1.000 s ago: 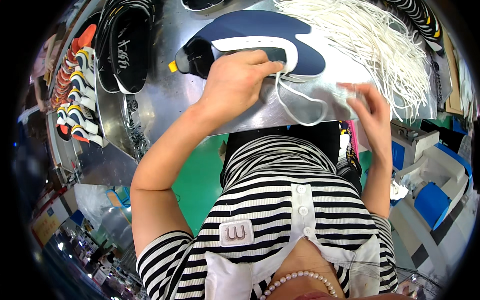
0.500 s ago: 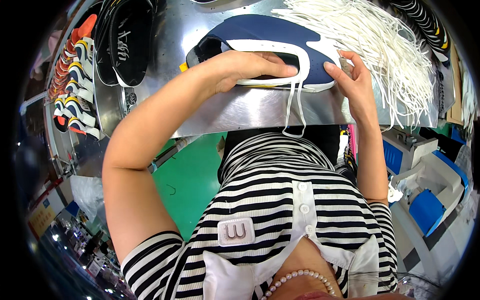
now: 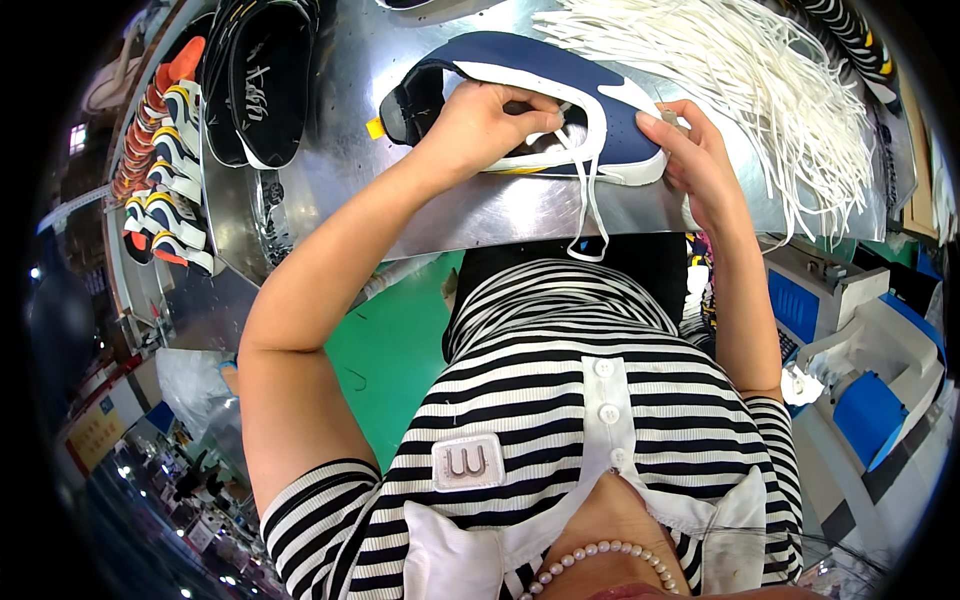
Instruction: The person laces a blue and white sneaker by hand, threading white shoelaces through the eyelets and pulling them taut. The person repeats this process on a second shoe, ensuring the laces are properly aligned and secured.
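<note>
A dark blue and white shoe upper (image 3: 560, 60) lies on its side on the metal table, its opening facing me and a yellow tab at the heel. My left hand (image 3: 490, 130) reaches over the opening, thumb and forefinger pinched on a white shoelace (image 3: 563, 112) at the lacing edge. Loops of this lace hang below the upper toward the table's front edge. At the toe, my right hand (image 3: 697, 155) has its thumb on top and its fingers curled against the side. A small greyish thing shows between that thumb and forefinger, too small to name.
A heap of loose white laces (image 3: 740, 90) spreads over the table's right side. Black shoe parts (image 3: 262, 90) stand at the back left. Beyond the table's left edge is a row of colourful uppers (image 3: 170, 180). A grey and blue machine (image 3: 860, 370) stands to the right.
My left hand has lifted from lying across the opening to a pinch on the lace at the lacing edge. My right hand stays at the toe, shifted slightly left.
</note>
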The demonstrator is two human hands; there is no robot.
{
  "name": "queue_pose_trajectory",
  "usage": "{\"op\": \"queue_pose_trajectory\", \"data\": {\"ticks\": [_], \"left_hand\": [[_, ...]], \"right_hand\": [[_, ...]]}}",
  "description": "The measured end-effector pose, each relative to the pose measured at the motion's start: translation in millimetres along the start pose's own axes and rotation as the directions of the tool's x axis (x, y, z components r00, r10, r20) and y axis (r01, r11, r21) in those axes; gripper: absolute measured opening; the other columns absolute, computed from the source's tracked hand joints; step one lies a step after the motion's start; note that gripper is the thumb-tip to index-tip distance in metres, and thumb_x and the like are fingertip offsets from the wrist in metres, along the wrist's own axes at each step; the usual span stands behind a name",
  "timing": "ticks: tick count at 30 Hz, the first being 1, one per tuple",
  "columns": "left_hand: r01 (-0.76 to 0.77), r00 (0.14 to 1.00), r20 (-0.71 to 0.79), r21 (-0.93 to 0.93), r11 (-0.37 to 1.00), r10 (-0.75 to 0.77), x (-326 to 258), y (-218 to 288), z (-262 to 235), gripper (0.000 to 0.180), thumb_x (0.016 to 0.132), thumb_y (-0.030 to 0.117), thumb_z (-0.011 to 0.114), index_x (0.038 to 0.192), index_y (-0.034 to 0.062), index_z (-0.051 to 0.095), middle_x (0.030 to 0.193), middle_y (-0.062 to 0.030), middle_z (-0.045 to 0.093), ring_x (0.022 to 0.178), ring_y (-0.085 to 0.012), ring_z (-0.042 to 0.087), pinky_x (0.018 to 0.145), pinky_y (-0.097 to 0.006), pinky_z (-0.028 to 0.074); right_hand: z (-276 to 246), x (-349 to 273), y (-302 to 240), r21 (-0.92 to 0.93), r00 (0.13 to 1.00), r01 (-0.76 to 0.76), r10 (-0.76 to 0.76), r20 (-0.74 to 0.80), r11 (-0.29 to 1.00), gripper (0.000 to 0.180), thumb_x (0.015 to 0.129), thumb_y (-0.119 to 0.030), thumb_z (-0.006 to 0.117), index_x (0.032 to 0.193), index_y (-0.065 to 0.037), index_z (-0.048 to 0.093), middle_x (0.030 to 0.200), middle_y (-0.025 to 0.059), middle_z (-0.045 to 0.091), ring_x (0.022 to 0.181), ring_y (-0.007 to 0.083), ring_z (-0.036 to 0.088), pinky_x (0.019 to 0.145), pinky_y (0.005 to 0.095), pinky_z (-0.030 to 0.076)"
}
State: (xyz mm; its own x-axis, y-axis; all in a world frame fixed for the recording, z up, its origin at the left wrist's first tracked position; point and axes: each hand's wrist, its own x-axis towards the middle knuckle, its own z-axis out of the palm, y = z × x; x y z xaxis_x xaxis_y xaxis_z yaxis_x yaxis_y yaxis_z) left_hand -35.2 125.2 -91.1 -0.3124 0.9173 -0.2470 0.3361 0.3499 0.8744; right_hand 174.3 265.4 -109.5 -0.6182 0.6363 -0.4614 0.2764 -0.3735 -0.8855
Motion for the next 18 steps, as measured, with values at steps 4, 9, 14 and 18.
{"op": "queue_pose_trajectory", "data": {"ticks": [4, 9, 14, 18], "left_hand": [[-0.045, 0.997, -0.029, 0.498, 0.866, 0.068, 5.0, 15.9, -9.9, 0.017, 0.087, 0.015, 0.069, 0.097, 0.0015, 0.073, 0.089, -0.0098, 0.073, 0.078, -0.0182, 0.064, 0.077, -0.030, 0.050], [-0.140, 0.706, -0.224, 0.886, 0.443, 0.672, -28.6, 1.9, -88.0, 0.014, 0.091, 0.011, 0.067, 0.103, 0.0037, 0.069, 0.094, -0.0114, 0.068, 0.079, -0.0241, 0.065, 0.073, -0.033, 0.051], [0.409, 0.578, -0.585, 0.811, 0.419, 0.569, -116.8, -10.4, -204.0, 0.019, 0.093, 0.018, 0.066, 0.095, -0.0008, 0.069, 0.089, -0.0140, 0.070, 0.078, -0.0261, 0.065, 0.072, -0.036, 0.052], [0.114, 0.598, -0.685, 0.587, 0.801, 0.417, -87.5, -6.8, -140.6, 0.018, 0.096, 0.017, 0.064, 0.102, 0.0015, 0.071, 0.091, -0.0075, 0.069, 0.080, -0.0141, 0.062, 0.070, -0.027, 0.049]], "right_hand": [[-3.0, -1.1, 8.3, 0.073, 0.997, 0.059, -0.056, -0.053, 0.996, 0.034, 0.087, -0.029, 0.075, 0.107, -0.009, 0.058, 0.063, -0.0098, 0.049, 0.046, -0.0010, 0.027, 0.043, 0.0208, 0.013], [-37.0, -16.3, 11.2, 0.215, 0.993, 0.095, -0.077, -0.091, 0.972, 0.030, 0.089, -0.025, 0.074, 0.109, -0.008, 0.060, 0.061, -0.0102, 0.048, 0.044, -0.0019, 0.028, 0.041, 0.0192, 0.016], [-80.0, -29.6, 32.0, 0.279, 0.993, 0.093, -0.068, -0.098, 0.956, 0.029, 0.091, -0.022, 0.071, 0.111, -0.004, 0.060, 0.063, -0.0097, 0.049, 0.043, -0.0020, 0.026, 0.042, 0.0189, 0.015], [-68.6, -22.1, 37.7, 0.136, 0.993, 0.081, -0.069, -0.092, 0.987, 0.036, 0.091, -0.026, 0.072, 0.116, -0.002, 0.061, 0.068, -0.0075, 0.054, 0.047, -0.0024, 0.031, 0.044, 0.0186, 0.018]]}}
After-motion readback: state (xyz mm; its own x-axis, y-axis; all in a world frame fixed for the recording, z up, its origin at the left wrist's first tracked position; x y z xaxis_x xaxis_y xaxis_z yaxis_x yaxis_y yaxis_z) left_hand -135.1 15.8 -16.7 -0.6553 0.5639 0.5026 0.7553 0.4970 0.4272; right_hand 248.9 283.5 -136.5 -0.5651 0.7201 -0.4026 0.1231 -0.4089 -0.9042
